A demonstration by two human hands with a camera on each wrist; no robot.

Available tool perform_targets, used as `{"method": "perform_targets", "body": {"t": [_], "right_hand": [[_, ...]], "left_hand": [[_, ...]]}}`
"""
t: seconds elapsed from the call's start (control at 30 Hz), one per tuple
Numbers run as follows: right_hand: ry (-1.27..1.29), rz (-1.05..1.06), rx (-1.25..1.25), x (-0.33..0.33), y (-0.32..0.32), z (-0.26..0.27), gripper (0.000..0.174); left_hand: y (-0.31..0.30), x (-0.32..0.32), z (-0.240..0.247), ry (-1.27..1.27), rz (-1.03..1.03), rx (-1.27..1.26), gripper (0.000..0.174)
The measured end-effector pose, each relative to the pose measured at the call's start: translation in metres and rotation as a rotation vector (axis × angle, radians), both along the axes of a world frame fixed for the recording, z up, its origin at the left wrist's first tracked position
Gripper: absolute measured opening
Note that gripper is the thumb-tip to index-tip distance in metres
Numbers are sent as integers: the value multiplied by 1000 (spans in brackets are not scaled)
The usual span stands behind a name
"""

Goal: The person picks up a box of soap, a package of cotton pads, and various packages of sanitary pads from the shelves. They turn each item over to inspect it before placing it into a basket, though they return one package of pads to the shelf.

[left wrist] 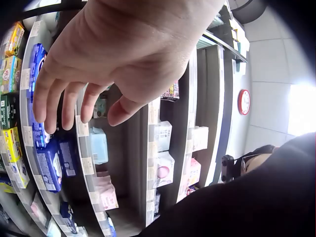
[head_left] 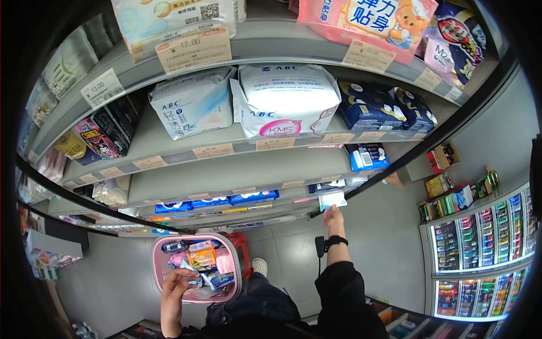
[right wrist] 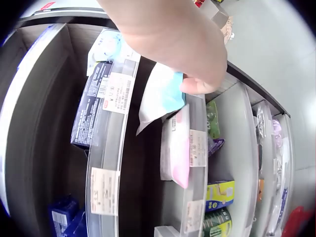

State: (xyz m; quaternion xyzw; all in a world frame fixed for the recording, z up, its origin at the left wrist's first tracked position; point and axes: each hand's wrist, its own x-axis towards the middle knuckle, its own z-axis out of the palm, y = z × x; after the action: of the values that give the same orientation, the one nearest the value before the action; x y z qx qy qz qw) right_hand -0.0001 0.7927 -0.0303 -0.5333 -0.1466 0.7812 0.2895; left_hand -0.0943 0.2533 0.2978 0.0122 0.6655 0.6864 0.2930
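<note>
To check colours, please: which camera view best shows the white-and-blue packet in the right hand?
The right wrist view: the packet is large there, though the right hand covers part. Head view: small. Left wrist view: not visible.

the blue-and-white packet (right wrist: 159,91) looks smooth, the kms pack (head_left: 288,101) glossy plastic, the black sleeve (head_left: 343,296) matt cloth.

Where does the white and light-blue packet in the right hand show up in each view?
Head: the white and light-blue packet is right of centre, below mid-height, pinched by the right hand.
Left wrist: not in it.
Right wrist: upper middle, just under the hand, the same packet.
Shared landmark: paper price labels along the shelf edges.
</note>
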Motion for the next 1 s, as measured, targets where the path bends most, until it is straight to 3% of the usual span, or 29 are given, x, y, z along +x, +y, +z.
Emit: {"method": "perform_targets", "body": {"t": [0.1,0.2,0.27,0.33,0.47,0.57,0.67,1.0], "right_hand": [[32,-39,86,-27,35,-7,9],[-48,-105,15,-43,64,-16,4],[-88,-115,-10,-48,86,-43,4],[-146,-35,-41,-48,122,-118,14],[-118,-156,-16,-45,125,-131,13],[-160,-104,53,-45,92,-49,4],[-125,-60,51,-40,97,-59,5],[-185,-31,31,-16,60,-5,12]], "left_hand": [[5,2,-5,-9,6,-2,24],[8,3,-8,-22,39,-16,24],[10,2,-8,-28,61,-18,24],[10,2,-9,-32,73,-24,23],[12,1,-6,-49,89,-44,23],[12,0,-7,-53,105,-35,23],[8,-1,-13,-31,116,-73,26],[-7,-4,-23,-55,103,-23,21]]}}
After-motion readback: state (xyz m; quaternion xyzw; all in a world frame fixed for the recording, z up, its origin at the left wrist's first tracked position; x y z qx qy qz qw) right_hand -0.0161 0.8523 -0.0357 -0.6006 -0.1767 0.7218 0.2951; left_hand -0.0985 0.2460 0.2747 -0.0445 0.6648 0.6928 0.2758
